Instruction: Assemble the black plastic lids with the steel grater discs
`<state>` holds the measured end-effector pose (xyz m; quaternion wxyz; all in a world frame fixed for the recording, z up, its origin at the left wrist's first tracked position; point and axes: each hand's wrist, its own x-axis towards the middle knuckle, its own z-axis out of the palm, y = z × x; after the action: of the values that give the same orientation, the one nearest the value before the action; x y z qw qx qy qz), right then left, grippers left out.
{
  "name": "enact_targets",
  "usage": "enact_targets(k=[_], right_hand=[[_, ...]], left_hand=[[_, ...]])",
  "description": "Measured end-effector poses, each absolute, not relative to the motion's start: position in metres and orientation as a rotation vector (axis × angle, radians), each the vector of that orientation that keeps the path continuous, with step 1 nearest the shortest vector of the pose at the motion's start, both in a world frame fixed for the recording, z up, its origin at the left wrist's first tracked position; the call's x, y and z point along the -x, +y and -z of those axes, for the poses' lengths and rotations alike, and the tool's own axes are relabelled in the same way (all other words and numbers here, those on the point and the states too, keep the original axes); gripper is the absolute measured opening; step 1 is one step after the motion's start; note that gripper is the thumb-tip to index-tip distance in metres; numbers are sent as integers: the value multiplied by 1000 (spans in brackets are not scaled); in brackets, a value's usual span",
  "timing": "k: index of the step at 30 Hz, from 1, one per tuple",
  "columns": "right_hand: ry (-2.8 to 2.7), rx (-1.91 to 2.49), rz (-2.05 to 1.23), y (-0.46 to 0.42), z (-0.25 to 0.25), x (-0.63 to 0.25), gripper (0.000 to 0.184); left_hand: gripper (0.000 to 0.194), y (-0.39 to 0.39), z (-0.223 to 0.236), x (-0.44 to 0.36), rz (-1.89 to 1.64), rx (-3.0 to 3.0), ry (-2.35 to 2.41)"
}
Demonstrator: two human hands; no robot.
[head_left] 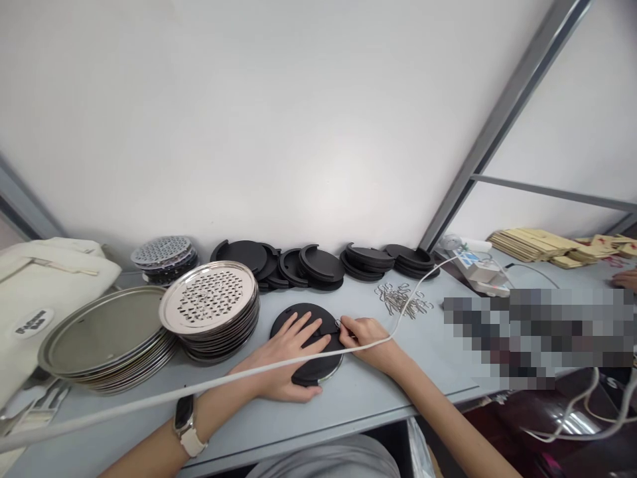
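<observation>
My left hand (288,355) lies flat with spread fingers on a round black disc (318,369), which rests on the table near its front edge. At the disc's right edge, my right hand (365,337) pinches a small metal hook (338,324); only a bit of the hook shows between the fingertips. Whether the hook is joined to the disc cannot be made out. Beyond my right hand is a loose pile of small metal hooks (404,300). A white cable (269,366) passes in front of both arms.
Perforated metal discs (209,296) and plain round metal plates (107,328) stand stacked at left, beside a cream bag (44,285). Black notched discs (321,265) line the wall. Wooden pieces (527,244) lie at far right, near another person's hand (626,279).
</observation>
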<state>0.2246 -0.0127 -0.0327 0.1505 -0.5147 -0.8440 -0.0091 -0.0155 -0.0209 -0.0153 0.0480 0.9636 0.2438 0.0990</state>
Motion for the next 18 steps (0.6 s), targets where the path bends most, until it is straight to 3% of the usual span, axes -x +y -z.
enact_targets(k=[18], right_hand=[[-2420,1452,-79,-14,33,-226,22]], left_hand=[[85,-19,16,16,-336,-2903,728]])
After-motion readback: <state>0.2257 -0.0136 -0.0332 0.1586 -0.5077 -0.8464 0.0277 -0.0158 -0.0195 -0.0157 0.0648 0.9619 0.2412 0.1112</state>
